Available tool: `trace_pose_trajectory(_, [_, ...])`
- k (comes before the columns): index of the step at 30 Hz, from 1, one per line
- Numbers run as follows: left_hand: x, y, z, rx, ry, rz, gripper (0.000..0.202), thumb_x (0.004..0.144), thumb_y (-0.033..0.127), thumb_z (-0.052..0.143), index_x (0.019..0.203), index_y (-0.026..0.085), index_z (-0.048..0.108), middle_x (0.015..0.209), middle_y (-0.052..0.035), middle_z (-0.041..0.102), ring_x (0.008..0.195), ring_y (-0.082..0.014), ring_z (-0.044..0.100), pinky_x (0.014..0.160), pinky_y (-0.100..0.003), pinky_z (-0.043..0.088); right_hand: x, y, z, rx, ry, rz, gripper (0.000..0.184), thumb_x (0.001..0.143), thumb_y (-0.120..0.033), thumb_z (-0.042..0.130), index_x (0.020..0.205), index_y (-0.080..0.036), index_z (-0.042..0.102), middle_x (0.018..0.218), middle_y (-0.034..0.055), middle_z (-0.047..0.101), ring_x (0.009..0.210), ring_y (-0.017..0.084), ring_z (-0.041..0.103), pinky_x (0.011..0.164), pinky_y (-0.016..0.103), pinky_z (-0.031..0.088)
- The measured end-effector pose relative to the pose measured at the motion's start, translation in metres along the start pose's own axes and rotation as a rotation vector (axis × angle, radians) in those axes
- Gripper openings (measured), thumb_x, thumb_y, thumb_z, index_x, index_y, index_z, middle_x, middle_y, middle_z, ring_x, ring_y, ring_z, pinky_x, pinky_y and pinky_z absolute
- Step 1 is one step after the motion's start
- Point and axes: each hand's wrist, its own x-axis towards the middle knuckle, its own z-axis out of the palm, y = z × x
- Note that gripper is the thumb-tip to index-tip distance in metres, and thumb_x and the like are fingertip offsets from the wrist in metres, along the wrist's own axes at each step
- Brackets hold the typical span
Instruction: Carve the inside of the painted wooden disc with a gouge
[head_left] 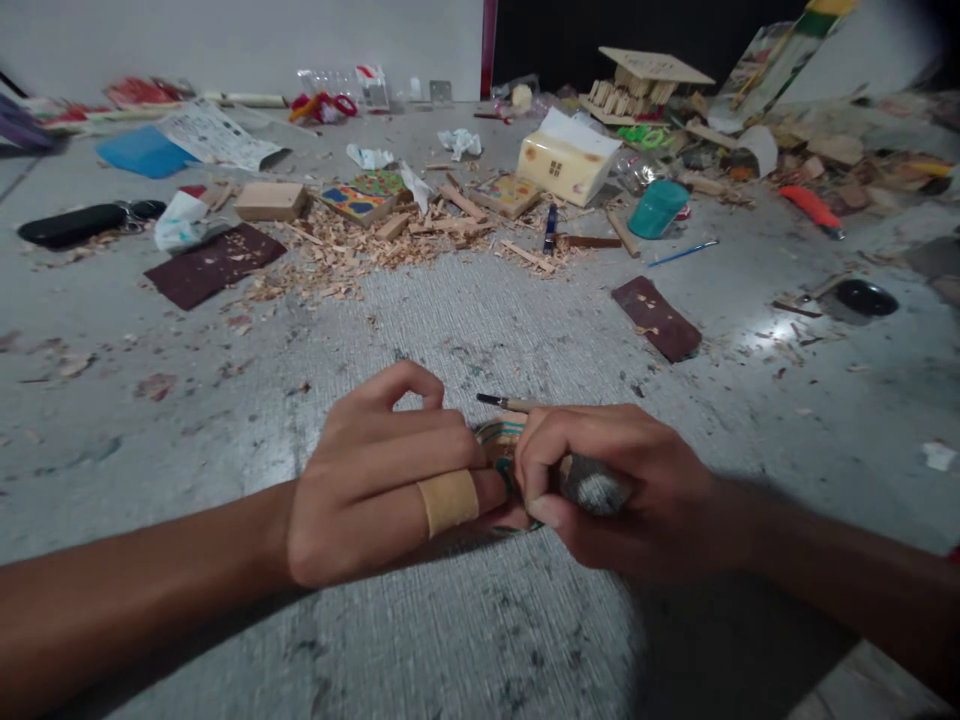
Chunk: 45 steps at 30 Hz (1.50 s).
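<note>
My left hand (pixel 382 470), with a tan bandage (pixel 448 502) around one finger, is closed at the edge of a small round piece (pixel 501 430). That piece is wood-coloured with green curved lines, and both hands partly cover it. My right hand (pixel 615 480) is pinched over the piece, thumb against fingers, and whatever lies in the pinch is hidden. A thin stick with a black end (pixel 499 401), like a brush or pen, shows just beyond the right knuckles. Whether that hand holds the stick I cannot tell.
Wood shavings (pixel 397 245) and offcuts spread across the table's middle. Brown sandpaper pieces (pixel 216 265) lie at left and right. A tissue pack (pixel 568 160), teal cup (pixel 658 208), blue thin brush (pixel 682 252), orange-handled cutter (pixel 811 208) and black case (pixel 71 224) stand farther off.
</note>
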Motion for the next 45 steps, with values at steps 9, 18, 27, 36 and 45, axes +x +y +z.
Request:
trace_pose_trajectory(9, [0.005,-0.005,-0.013,-0.078,-0.071,0.035,0.011,0.107,0.029,0.06,0.099,0.029,0.067,0.068,0.0096,0.07,0.058,-0.0095,0.063,0.071,-0.033,0.047,0.001,-0.001,-0.002,0.134,-0.01,0.043,0.007,0.098,-0.017,0.064,0.091,-0.018,0.063,0.083,0.0019,0.071,0.076,0.012,0.066,0.071,0.027,0.054])
trace_pose_trajectory(18, [0.007,-0.003,0.002,-0.219,0.012,-0.008,0.015,0.102,0.027,0.072,0.09,0.022,0.063,0.074,0.0057,0.074,0.059,-0.0095,0.064,0.078,-0.037,0.05,-0.002,-0.002,-0.007,-0.293,-0.004,-0.204,0.007,0.1,-0.015,0.061,0.102,-0.02,0.065,0.091,0.0033,0.075,0.083,0.015,0.071,0.076,0.029,0.056])
trace_pose_trajectory(27, [0.007,-0.007,0.003,-0.313,-0.042,-0.011,0.017,0.101,0.027,0.072,0.089,0.018,0.063,0.076,0.0037,0.074,0.063,-0.0089,0.063,0.084,-0.036,0.046,-0.003,-0.004,-0.012,-0.464,-0.118,-0.233,0.012,0.096,-0.011,0.055,0.096,-0.021,0.061,0.091,0.003,0.074,0.079,0.017,0.068,0.073,0.032,0.052])
trace_pose_trajectory(36, [0.004,-0.013,0.016,-0.41,-0.079,0.014,0.03,0.108,0.034,0.06,0.083,0.018,0.059,0.069,0.0058,0.063,0.061,-0.0089,0.053,0.085,-0.035,0.039,-0.001,-0.005,-0.005,-0.693,-0.282,-0.262,0.021,0.097,-0.012,0.05,0.087,-0.018,0.067,0.078,-0.0012,0.066,0.07,0.015,0.054,0.064,0.034,0.039])
trace_pose_trajectory(45, [0.002,-0.012,0.018,-0.408,-0.084,0.041,0.03,0.109,0.033,0.057,0.083,0.019,0.061,0.072,0.0048,0.064,0.064,-0.0101,0.055,0.086,-0.036,0.041,-0.005,0.001,0.006,-0.803,-0.165,-0.37,0.014,0.09,-0.015,0.061,0.077,-0.019,0.065,0.073,-0.0027,0.065,0.067,0.014,0.05,0.065,0.033,0.042])
